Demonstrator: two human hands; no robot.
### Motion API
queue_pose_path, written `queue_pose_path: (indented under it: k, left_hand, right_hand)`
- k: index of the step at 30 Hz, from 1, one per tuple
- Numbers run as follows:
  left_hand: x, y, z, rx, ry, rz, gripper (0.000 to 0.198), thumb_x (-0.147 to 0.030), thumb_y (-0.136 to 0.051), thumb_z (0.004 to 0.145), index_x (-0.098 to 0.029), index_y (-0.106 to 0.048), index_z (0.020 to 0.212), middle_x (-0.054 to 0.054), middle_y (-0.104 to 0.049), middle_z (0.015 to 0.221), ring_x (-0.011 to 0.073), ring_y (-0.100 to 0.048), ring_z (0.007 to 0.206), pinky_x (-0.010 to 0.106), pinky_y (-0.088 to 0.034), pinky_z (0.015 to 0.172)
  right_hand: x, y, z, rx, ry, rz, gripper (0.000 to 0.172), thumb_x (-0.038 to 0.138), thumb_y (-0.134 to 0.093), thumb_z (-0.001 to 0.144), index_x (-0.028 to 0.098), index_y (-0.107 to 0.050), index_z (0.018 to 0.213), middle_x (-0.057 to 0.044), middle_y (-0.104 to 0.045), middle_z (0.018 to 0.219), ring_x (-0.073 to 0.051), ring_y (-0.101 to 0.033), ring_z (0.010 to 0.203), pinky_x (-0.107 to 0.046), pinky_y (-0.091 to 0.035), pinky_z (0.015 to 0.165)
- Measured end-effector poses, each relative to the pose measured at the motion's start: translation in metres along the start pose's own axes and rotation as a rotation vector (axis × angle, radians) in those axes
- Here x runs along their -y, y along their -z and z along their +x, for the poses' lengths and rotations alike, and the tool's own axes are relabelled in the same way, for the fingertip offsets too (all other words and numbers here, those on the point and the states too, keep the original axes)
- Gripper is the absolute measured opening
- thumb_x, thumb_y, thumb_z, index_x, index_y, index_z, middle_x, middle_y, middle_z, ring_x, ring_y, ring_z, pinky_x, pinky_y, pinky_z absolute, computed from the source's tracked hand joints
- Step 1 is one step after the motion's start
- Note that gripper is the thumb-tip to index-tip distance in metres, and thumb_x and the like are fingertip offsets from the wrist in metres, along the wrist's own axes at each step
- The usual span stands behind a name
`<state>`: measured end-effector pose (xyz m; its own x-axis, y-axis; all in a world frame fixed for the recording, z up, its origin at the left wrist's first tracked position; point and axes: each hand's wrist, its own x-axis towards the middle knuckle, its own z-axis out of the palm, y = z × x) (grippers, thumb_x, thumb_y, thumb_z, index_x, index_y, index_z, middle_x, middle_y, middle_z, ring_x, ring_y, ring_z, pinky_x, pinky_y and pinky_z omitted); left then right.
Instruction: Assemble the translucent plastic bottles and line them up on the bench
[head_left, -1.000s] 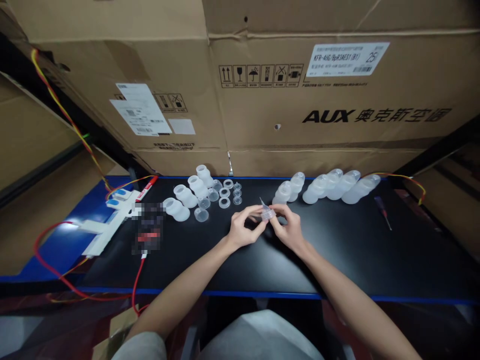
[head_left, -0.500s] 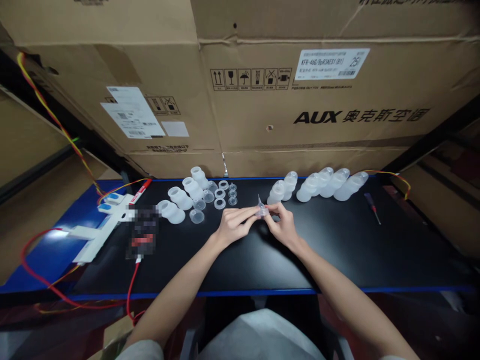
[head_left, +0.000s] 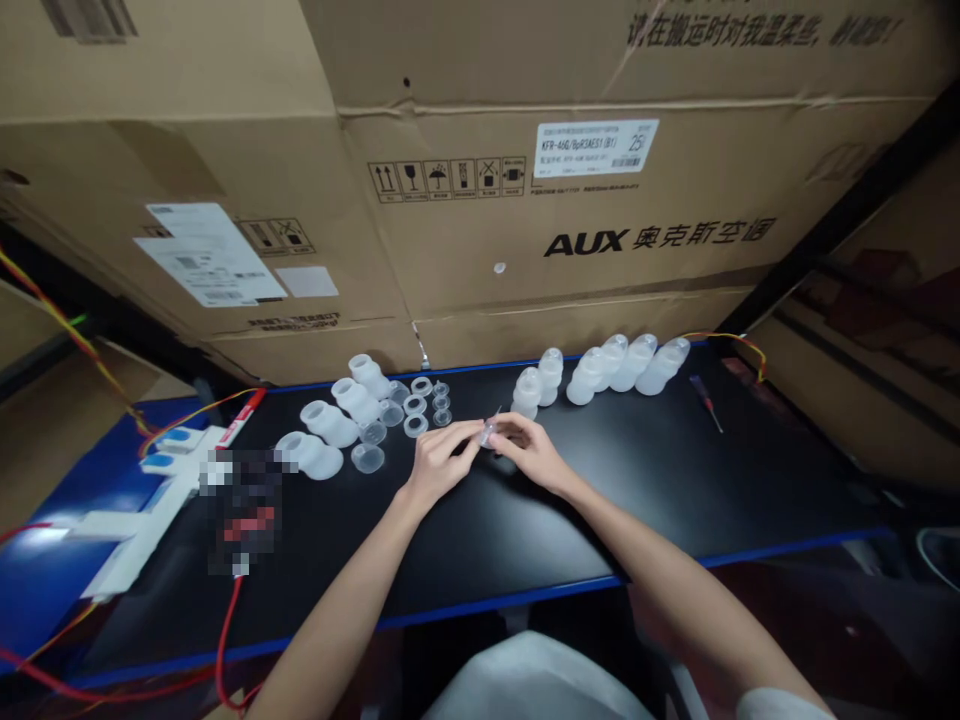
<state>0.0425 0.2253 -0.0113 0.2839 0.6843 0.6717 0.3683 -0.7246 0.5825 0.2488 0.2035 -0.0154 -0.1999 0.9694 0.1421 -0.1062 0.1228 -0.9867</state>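
My left hand and my right hand meet over the middle of the black table. Between their fingertips they pinch a small clear baby bottle teat, tilted, with a thin tip pointing up and right. Fingers hide part of it, and I cannot tell whether a ring is around it. Left of my hands are white collar rings, several small clear teats and clear domed caps. Behind my right hand stands a capped milky baby bottle.
Open milky bottles line the left side; capped bottles stand along the back right. A screwdriver lies at the right. On the left are a white power strip and red cable. A large cardboard box walls the back.
The view has swung, so the table contents sit further left. My hands have tilted the teat, and my right fingers now cover more of it.
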Motion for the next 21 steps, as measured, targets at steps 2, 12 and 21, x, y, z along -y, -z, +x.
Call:
queue_pose_path:
  k: [2, 12, 21]
  left_hand:
    - [-0.002, 0.002, 0.001, -0.006, -0.018, -0.004, 0.014, -0.022, -0.077, 0.093, -0.028, -0.083, 0.103, 0.004, -0.086, 0.103, 0.0241, -0.084, 0.093, 0.035, -0.069, 0.084]
    - [-0.002, -0.005, -0.005, -0.070, -0.223, 0.068, 0.011, -0.017, -0.072, 0.093, -0.028, -0.071, 0.093, -0.003, -0.081, 0.079, 0.0178, -0.075, 0.062, 0.030, -0.060, 0.059]
    - [-0.009, 0.020, 0.012, 0.032, -0.316, 0.233, 0.010, -0.028, -0.078, 0.094, -0.022, -0.069, 0.093, 0.002, -0.077, 0.078, 0.0169, -0.071, 0.061, 0.030, -0.046, 0.057]
  right_hand:
    - [0.004, 0.001, 0.001, 0.016, -0.027, 0.035, 0.049, 0.060, -0.089, 0.082, 0.022, -0.072, 0.110, -0.005, -0.078, 0.107, -0.020, -0.074, 0.093, -0.033, -0.063, 0.083]
    - [0.004, 0.002, -0.006, 0.132, -0.092, 0.036, 0.046, 0.058, -0.091, 0.082, 0.022, -0.072, 0.102, -0.003, -0.074, 0.092, -0.019, -0.070, 0.079, -0.032, -0.059, 0.079]
    - [0.004, -0.001, -0.007, 0.149, -0.067, 0.141, 0.045, 0.045, -0.100, 0.073, 0.022, -0.066, 0.092, -0.003, -0.071, 0.095, -0.016, -0.066, 0.077, -0.028, -0.058, 0.073]
